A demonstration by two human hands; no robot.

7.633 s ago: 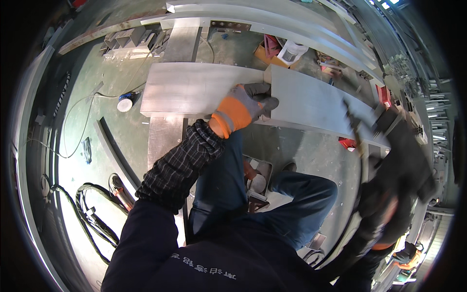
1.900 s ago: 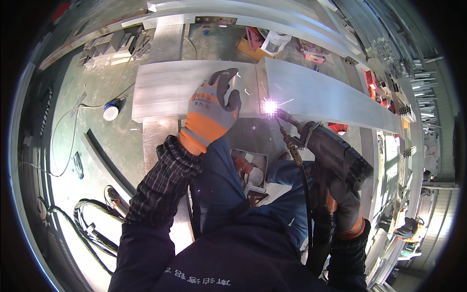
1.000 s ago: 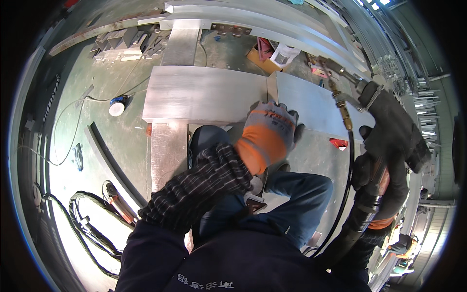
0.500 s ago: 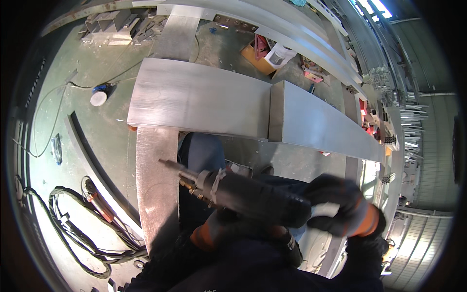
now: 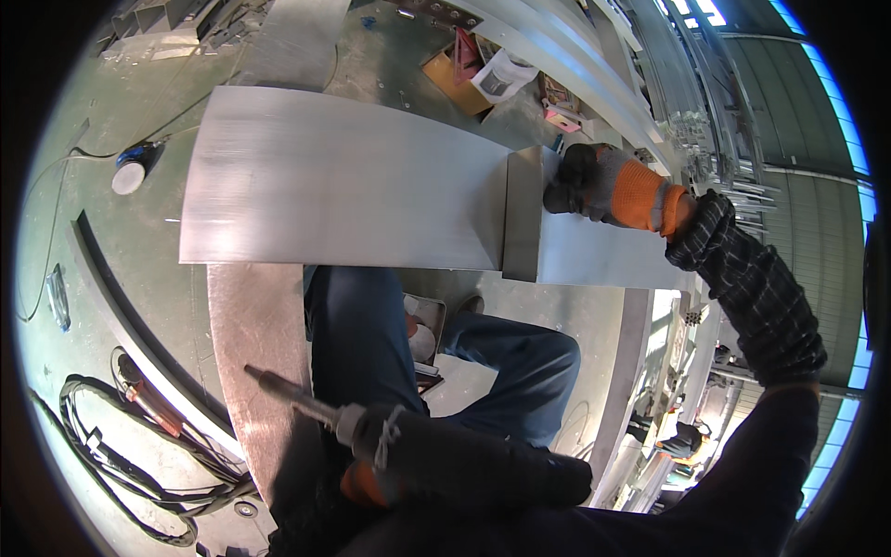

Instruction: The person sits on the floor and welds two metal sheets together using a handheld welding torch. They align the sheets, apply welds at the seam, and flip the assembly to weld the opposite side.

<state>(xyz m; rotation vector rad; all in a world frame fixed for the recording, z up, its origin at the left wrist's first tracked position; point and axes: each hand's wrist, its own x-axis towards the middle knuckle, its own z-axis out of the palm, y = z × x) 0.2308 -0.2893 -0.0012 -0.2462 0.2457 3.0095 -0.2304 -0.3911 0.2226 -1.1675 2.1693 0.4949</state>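
My left hand (image 5: 364, 485), in a glove with orange on it, is wrapped round a black straight power tool (image 5: 464, 459) from below; most of its fingers are hidden. The tool has a metal collar and a slim shank with a dark tip, pointing to the upper left. My right hand (image 5: 608, 186), gloved in grey and orange with black fingers, is stretched far out over the metal box section (image 5: 594, 249). Its fingers are curled near the box's left end, beside the seam with the wide brushed metal plate (image 5: 343, 176). What they hold, if anything, is hidden.
A flat metal bar (image 5: 255, 343) runs under the plate's left end. On the floor lie a blue disc tool (image 5: 135, 167), a curved metal strip (image 5: 139, 325) and coiled black cables (image 5: 102, 446). A cardboard box (image 5: 457, 84) stands beyond. Another person (image 5: 685, 440) is at the far right.
My right hand has moved from near the tool's rear end up and away to the box section. The left hand and tool have dropped lower. The whole view has shifted.
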